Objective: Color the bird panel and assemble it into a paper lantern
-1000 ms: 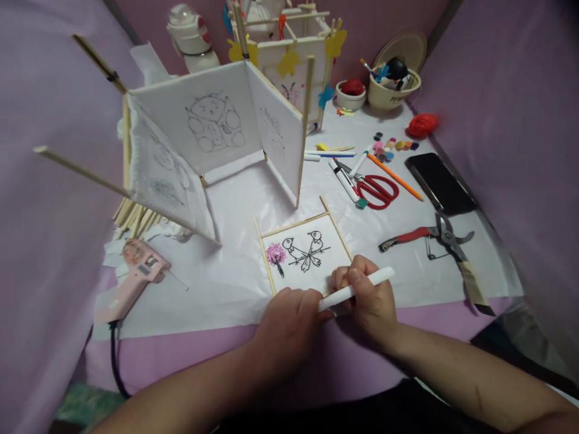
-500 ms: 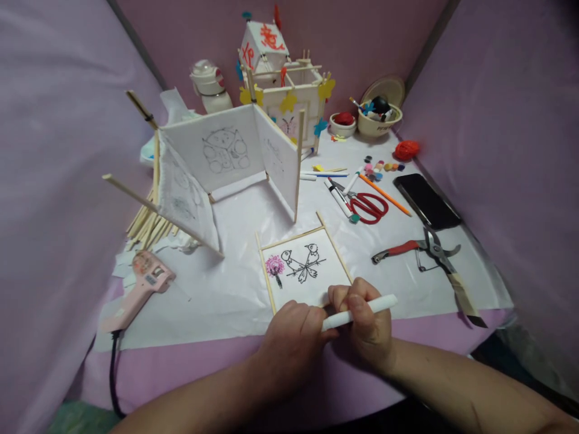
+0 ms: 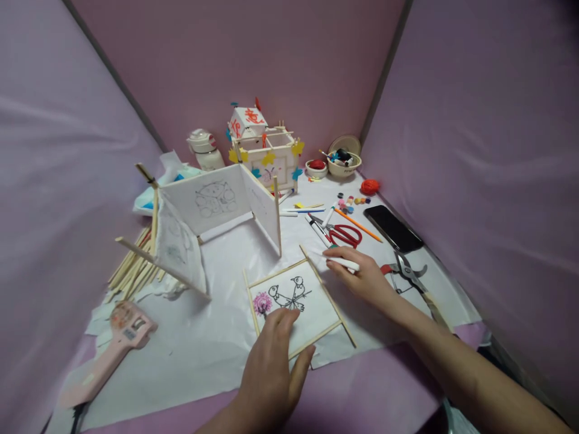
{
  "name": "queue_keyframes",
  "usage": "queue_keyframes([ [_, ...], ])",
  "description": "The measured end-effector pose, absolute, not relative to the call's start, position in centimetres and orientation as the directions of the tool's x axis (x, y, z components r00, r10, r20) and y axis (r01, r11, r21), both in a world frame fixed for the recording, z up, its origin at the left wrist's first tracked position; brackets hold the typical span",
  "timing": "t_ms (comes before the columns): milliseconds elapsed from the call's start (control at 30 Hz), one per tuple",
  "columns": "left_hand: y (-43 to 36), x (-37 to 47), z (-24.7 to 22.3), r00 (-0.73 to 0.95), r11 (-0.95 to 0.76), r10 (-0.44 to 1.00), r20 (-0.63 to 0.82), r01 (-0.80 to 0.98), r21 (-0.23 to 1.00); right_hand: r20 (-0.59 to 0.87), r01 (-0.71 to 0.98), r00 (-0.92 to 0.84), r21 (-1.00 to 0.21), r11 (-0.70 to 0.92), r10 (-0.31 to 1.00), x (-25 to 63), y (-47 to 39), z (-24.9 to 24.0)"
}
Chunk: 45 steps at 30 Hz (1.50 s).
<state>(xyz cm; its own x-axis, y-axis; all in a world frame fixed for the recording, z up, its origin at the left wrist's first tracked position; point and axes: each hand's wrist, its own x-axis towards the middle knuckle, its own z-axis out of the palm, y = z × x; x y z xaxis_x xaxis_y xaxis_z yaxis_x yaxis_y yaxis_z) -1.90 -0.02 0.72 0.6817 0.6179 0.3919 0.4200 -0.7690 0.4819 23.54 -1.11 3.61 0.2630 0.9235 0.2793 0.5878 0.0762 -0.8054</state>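
Pinkish-purple cloth walls [image 3: 235,60] on three sides, desk under a white sheet [image 3: 212,343]. Stick-framed panel [image 3: 316,316] lies flat on the sheet near the front edge, right in front of me: two black-line birds on a branch, pink flower [image 3: 262,304] at its left side. My left hand [image 3: 274,355] is spread, thumb apart from fingers, over the panel's lower left; fingertips overlap the birds' tails, can't tell if they touch. My right hand [image 3: 359,274] pinches a white marker [image 3: 347,263] between thumb and fingers, just right of the panel's upper right side, tip pointing left. Behind the panel, to the left: three-sided stick-and-cloth structure [image 3: 217,202], standing, pencil-type drawings on its walls. Left of that, loose wooden sticks [image 3: 136,265]; nearer me, pink glue gun [image 3: 124,337] on its side. Back: white bottle [image 3: 205,150], stick house [image 3: 269,169] with yellow and blue butterflies, two bowls, red yarn ball [image 3: 370,187]. Right of center: red-handled scissors [image 3: 347,235] beside an orange pencil [image 3: 359,225], then black-screened smartphone [image 3: 392,228]. Pruning shears [image 3: 409,271] lie beyond my right forearm, partly hidden by it.
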Motion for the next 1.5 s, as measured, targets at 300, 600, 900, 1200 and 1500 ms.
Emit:
queue_keyframes([
  [300, 0.7, -1.6, 0.6, 0.728, -0.769, 0.595, 0.34, 0.394, 0.503, 0.22, 0.966, -0.011, -0.249, 0.068, 0.975, 24.5, 3.0, 1.4],
  [600, 0.9, -1.4, 0.2, 0.751, -0.81, 0.534, 0.388, 0.324, 0.488, 0.243, 0.951, 0.044, -0.306, 0.033, 0.969, 24.8, 2.5, 1.5],
  [900, -0.1, -1.3, 0.4, 0.822, -0.862, 0.42, 0.384, 0.229, 0.452, 0.09, 0.875, 0.424, -0.3, -0.381, 0.901, 29.1, 7.2, 4.6],
  [1200, -0.7, -1.2, 0.2, 0.881, -0.904, 0.299, 0.367, 0.139, 0.405, -0.108, 0.724, 0.641, -0.245, -0.645, 0.76, 30.3, 14.2, 4.2],
  [1500, -0.1, -1.6, 0.9, 0.818, -0.881, 0.374, 0.436, 0.167, 0.442, -0.094, 0.407, 0.236, -0.894, -0.186, 0.967, 28.1, 3.3, 6.0],
])
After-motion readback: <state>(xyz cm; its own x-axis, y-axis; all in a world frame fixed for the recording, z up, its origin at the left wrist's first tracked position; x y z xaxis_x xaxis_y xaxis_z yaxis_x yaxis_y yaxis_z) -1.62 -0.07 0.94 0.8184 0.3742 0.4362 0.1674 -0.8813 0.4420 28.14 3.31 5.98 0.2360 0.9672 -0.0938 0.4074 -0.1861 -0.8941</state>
